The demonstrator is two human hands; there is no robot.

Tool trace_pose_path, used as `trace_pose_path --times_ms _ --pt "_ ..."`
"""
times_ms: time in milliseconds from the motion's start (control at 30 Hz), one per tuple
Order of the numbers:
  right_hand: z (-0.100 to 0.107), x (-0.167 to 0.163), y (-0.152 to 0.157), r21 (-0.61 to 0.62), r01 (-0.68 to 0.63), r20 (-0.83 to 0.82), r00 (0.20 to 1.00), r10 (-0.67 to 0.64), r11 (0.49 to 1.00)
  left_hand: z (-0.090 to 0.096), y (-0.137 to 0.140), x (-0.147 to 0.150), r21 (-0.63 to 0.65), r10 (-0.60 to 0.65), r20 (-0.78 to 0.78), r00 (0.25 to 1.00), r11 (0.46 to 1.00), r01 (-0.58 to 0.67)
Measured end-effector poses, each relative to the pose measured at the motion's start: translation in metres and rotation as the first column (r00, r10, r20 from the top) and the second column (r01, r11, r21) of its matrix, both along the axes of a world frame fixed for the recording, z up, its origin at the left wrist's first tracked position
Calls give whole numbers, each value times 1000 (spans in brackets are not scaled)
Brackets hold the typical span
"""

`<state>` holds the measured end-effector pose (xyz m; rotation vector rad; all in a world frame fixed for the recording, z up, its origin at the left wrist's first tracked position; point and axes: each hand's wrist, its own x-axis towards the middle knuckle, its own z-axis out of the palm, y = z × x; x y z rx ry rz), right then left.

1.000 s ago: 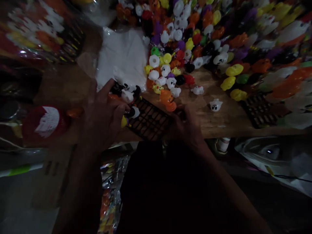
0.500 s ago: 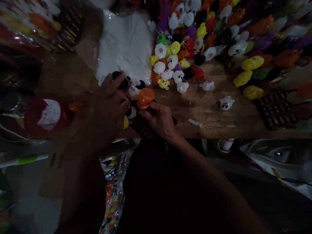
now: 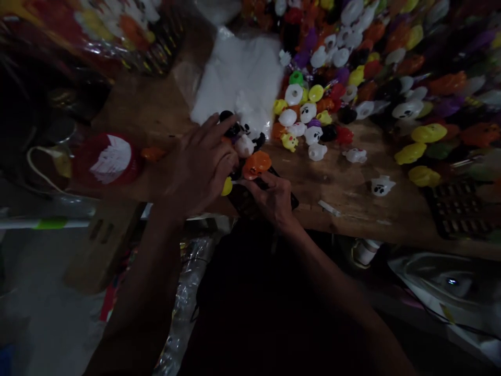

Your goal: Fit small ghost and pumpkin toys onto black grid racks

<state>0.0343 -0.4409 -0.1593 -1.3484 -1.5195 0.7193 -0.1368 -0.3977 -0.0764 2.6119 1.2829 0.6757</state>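
A small orange pumpkin-shaped plastic piece (image 3: 256, 165) with a dark face is pinched at its lower edge by my right hand (image 3: 274, 197). Under that hand lies a dark slotted rack (image 3: 245, 202), partly covered. My left hand (image 3: 199, 164) rests over the left side of a small cluster, its fingers bent and apart. Beside those fingertips are a white piece (image 3: 245, 146), a black piece (image 3: 228, 121) and a yellow piece (image 3: 227, 186). My left palm hides part of the cluster.
Behind my hands lies a clear plastic bag of white material (image 3: 238, 73). Many colourful figure pieces (image 3: 313, 112) are heaped to the right, near another slotted rack (image 3: 457, 206). A red round container (image 3: 107, 159) stands left. The wooden table's front edge (image 3: 332, 224) runs before me.
The view has shifted left, so everything appears further right. The orange pumpkin piece has tilted forward in my right fingers. My left hand stays by the cluster.
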Motion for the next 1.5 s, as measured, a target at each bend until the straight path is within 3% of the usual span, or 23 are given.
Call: trace_pose_path --times_ms 200,333,467,600,667,800,1033,1200,1300,1500 --pt "1 -1 5 -18 30 51 998 -29 999 2 3 -7 4 -18 143 990 1000 18" --pt "-1 -1 7 -62 13 -71 997 -17 998 0 5 -12 32 -37 269 963 999 29" --pt "1 3 7 -63 -101 -214 973 85 993 -3 10 -13 84 -72 271 960 995 51" --pt "10 10 6 -99 -5 -233 972 -18 995 -3 13 -14 72 -64 269 961 996 46" --pt "15 11 4 -134 40 -193 979 -66 990 -2 12 -15 50 -45 268 962 998 33" --pt "15 6 2 -142 -12 -25 1000 8 990 1 9 -15 48 -23 289 957 999 10" --pt "-2 -4 7 -133 -44 -32 999 40 990 14 7 -11 14 -41 147 988 999 40" --pt "-10 -7 7 -95 18 30 999 -15 995 14 9 -15 -16 -70 232 970 997 75" --pt "-4 -6 8 -72 8 96 995 -1 997 13 9 -13 -21 -32 256 966 999 38" --pt "13 -1 19 -50 -155 277 947 162 987 11 13 -14 -3 -47 296 954 999 51"
